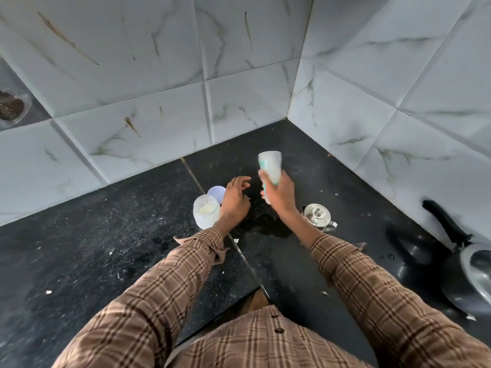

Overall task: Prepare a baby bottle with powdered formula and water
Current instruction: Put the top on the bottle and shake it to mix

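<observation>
Closest in, a checked brown shirt [265,341] fills the bottom of the head view, both sleeves reaching forward over a dark speckled desk [79,248] set into a corner of pale marbled wall tiles [132,62].

The right hand [279,193] is wrapped round a white baby bottle [270,168] with green markings, fingers curled about its lower part, holding it up off the desk; the picture is a little blurred there, so I cannot tell which end points up.

The left hand [235,200] hovers just beside it, holding nothing, fingers spread and loosely bent above the desk.

Just left of that wrist stands an open jar [206,215] with pale powder in it, and right behind it lies a round pale lid [216,193].

To the right of the right forearm sits a small steel pot [318,216] with a knobbed lid and a handle. Between the two forearms the desk shows a dark wet patch [273,227].

At the far right edge rests a dark pan [473,272] with a long black handle. White crumbs are scattered across the desk.
</observation>
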